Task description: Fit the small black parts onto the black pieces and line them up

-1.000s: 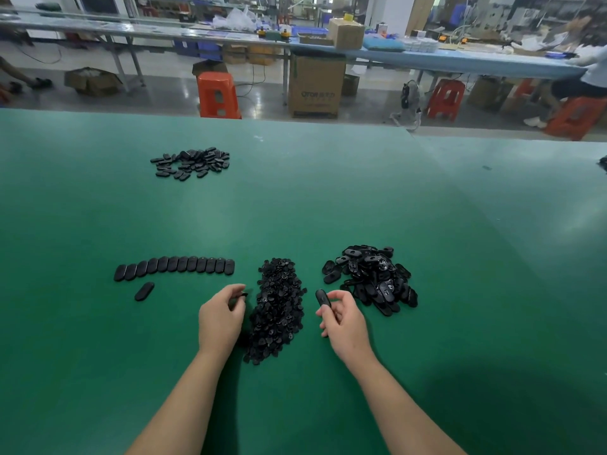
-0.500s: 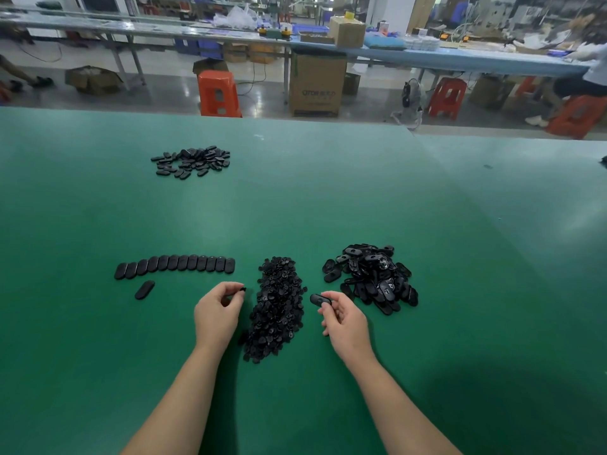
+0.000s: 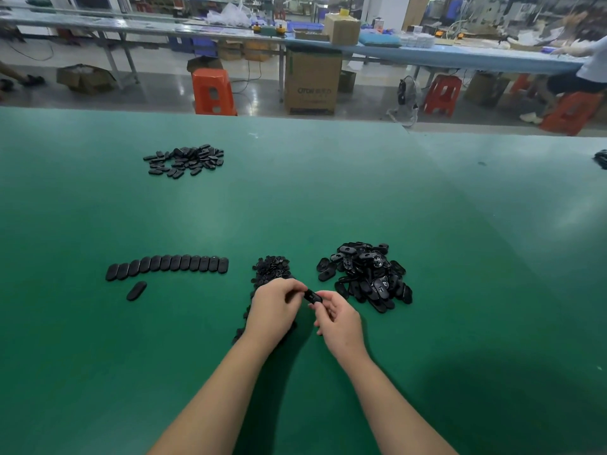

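Note:
My right hand [image 3: 340,320] pinches a black oval piece [image 3: 312,295] by its near end. My left hand [image 3: 274,308] meets it from the left, fingertips closed against the piece's far end; the small part it carried is hidden between the fingers. Beneath my left hand lies the pile of small black parts [image 3: 271,272], partly covered. To the right sits a heap of black oval pieces [image 3: 364,275]. A neat row of pieces [image 3: 167,267] lies to the left, with one loose piece [image 3: 136,290] just below it.
A second scattered pile of black pieces [image 3: 185,160] lies far back on the left of the green table [image 3: 328,198]. A dark object [image 3: 601,158] sits at the right edge. Beyond the table stand orange stools [image 3: 213,91] and cardboard boxes [image 3: 312,82].
My hands were apart on either side of the small-parts pile. They have come together over it, the left hand's fingertips now touching the oval piece held by the right.

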Demonstrator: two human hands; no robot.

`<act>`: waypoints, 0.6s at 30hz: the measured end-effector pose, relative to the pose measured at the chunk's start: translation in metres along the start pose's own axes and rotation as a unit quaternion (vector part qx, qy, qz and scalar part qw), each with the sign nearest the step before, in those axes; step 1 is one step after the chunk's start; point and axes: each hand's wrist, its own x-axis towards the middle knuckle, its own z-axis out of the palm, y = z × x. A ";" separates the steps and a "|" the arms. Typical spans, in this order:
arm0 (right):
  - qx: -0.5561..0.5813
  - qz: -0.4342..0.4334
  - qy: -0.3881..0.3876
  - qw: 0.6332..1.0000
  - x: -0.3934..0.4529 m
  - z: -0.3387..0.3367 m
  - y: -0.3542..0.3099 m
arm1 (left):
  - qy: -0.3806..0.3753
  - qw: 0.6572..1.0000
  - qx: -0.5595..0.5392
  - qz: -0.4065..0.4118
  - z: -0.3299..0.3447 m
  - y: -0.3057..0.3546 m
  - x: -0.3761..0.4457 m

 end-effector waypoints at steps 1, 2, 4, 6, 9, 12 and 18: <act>0.002 -0.002 0.002 1.000 0.000 0.000 0.000 | -0.014 1.000 0.012 -0.004 0.004 0.003 0.001; 0.003 -0.004 0.003 1.000 0.000 0.000 0.001 | -0.026 0.999 0.020 -0.014 0.007 0.005 0.002; 0.004 -0.005 0.001 1.000 0.000 0.000 0.001 | -0.039 0.998 0.028 -0.041 0.013 0.006 0.003; 0.004 -0.005 -0.001 1.000 0.001 0.000 0.002 | -0.043 0.997 0.033 -0.060 0.015 0.006 0.003; 0.007 -0.006 -0.003 1.000 0.002 0.000 0.002 | -0.044 0.996 0.033 -0.067 0.015 0.005 0.003; 0.009 -0.012 -0.005 1.000 0.001 0.000 0.001 | -0.046 0.996 0.034 -0.065 0.015 0.006 0.004; 0.015 -0.015 -0.004 1.000 0.002 -0.002 0.001 | -0.036 0.996 0.042 -0.076 0.019 0.011 0.007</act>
